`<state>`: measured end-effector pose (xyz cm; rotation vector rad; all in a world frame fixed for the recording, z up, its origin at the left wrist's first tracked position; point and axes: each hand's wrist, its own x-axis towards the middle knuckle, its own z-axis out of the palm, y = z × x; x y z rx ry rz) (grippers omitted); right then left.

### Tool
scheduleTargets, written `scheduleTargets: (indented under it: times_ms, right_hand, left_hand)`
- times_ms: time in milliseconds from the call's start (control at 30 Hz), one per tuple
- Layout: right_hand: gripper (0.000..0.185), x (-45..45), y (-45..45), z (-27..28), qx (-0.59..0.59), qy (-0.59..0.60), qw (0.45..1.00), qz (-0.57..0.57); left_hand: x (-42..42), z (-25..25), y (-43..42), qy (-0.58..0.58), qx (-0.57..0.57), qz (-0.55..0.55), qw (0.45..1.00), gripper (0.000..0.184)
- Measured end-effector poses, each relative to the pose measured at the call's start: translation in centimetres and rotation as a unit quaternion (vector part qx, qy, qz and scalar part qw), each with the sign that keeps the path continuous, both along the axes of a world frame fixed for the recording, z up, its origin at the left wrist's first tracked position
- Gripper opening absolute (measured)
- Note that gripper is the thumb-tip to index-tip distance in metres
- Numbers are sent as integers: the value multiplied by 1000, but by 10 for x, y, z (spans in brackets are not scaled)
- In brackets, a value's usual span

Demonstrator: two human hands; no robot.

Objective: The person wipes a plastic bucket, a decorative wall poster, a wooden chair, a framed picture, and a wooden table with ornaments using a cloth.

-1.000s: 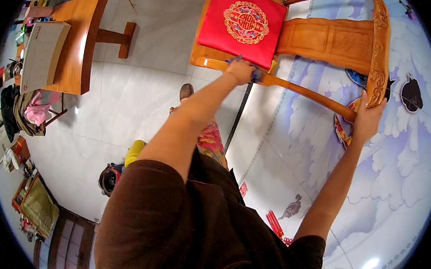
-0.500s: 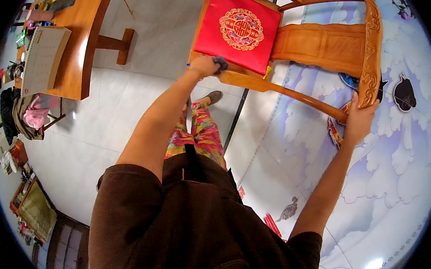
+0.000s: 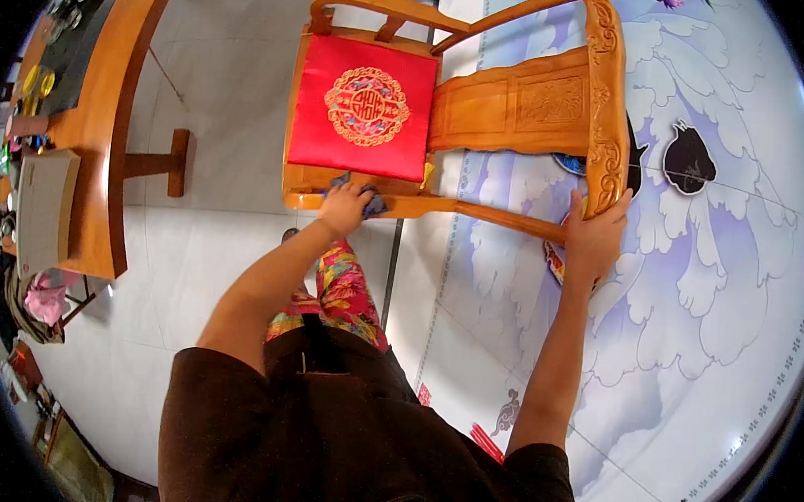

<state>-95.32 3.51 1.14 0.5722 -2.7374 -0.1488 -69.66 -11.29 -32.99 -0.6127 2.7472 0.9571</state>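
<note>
A carved wooden chair [image 3: 520, 89] is in front of me, with a red embroidered cushion [image 3: 364, 106] on its seat. My left hand [image 3: 343, 210] is on the near armrest [image 3: 422, 207], fingers bent over a crumpled grey-blue cloth [image 3: 373, 204] pressed against the wood. Part of that cloth is hidden under the fingers. At the end of the carved top rail [image 3: 605, 107], my right hand [image 3: 595, 236] grips the chair's corner. A yellow tassel or tie [image 3: 428, 175] shows at the cushion's corner.
To the left stands a wooden table [image 3: 121, 145] with a desk calendar [image 3: 45, 214] and small items on it. Pink cloth [image 3: 47, 301] hangs below. A cloud-patterned wall panel [image 3: 683, 266] with a black cut-out [image 3: 688, 161] lies behind the chair. Pale tiles [image 3: 211, 250] cover the floor.
The view has shifted, so chair and table appear lower and further left. My left hand has slid a little along the armrest with the cloth. My right hand keeps its hold.
</note>
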Motion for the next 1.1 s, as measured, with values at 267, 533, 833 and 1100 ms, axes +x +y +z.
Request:
scheduleTargets:
  times_ms: [267,533,833,1100]
  right_hand:
    - [100,-5,-2,1,16,-24,999,-26]
    - [98,-7,2,4,4,-81,995,-50]
    - [100,-12,11,-4,9,-66,998,-12]
    - [97,-13,10,-5,11,-40,999,13]
  left_hand:
    - [-69,54,-49,146,205,261,932,41]
    - [-368,218,-32,553,283,230,749,51]
    - [-379,31,-24,334,413,424,734,46]
    - [-352,72,47,340,393,404,753,62]
